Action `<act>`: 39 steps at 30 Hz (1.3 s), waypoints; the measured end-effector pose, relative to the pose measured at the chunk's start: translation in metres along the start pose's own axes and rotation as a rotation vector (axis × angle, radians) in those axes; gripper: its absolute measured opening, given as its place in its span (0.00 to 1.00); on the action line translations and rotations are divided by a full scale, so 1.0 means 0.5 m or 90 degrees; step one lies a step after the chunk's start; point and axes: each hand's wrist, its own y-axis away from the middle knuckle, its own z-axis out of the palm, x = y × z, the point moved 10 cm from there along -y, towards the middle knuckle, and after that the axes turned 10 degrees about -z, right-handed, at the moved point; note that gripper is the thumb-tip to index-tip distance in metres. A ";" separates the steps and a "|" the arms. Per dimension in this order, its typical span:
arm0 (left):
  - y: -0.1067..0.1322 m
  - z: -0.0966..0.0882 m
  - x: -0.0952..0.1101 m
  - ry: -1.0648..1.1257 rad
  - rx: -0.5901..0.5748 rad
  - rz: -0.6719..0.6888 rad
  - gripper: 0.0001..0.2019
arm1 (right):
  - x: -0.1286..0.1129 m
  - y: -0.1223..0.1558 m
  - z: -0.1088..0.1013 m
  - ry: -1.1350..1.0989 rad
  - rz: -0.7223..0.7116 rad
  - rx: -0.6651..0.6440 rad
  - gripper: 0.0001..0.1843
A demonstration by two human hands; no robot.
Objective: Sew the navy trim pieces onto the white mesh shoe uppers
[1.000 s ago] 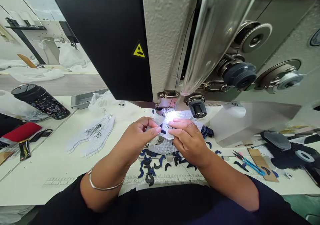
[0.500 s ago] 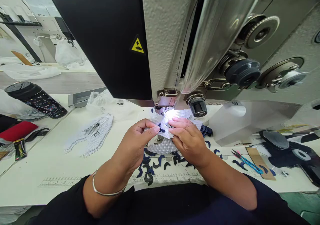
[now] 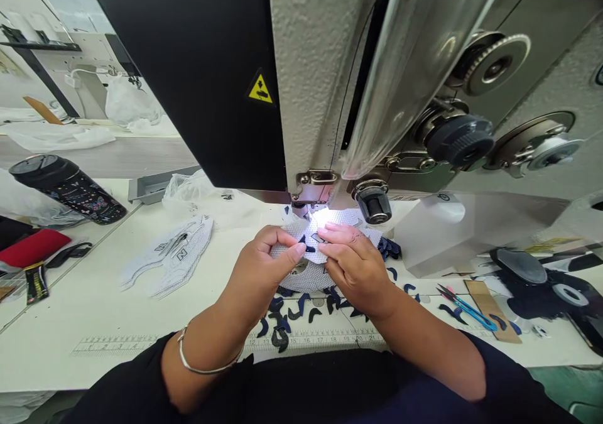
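Under the lit sewing machine head (image 3: 308, 207) lies a white mesh shoe-upper piece (image 3: 294, 224). My left hand (image 3: 261, 264) pinches its left edge between thumb and forefinger. The thumb tip touches a small dark curved patch (image 3: 309, 249) on the mesh. Across the right side of the piece, my right hand (image 3: 355, 257) bends its fingers and grips the mesh close to the needle area. Below both hands, another part of the mesh (image 3: 308, 278) shows. Many loose dark curved patches (image 3: 281, 339) lie in front of it.
Stacked white uppers (image 3: 181, 254) lie to the left, near a plastic bag (image 3: 188, 191) and a grey tray (image 3: 162, 184). A black tumbler (image 3: 70, 188) stands farther left. Blue thread snips (image 3: 471, 311) and a cardboard strip (image 3: 492, 311) lie right. A printed ruler (image 3: 320, 340) runs along the front.
My left hand has shifted slightly right, its thumb further onto the dark patch. The patch now looks flatter and lies a little further right. My right hand stays almost in place.
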 end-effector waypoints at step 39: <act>-0.019 0.005 0.006 -0.023 -0.023 -0.003 0.10 | -0.004 0.002 0.001 -0.002 -0.019 0.009 0.23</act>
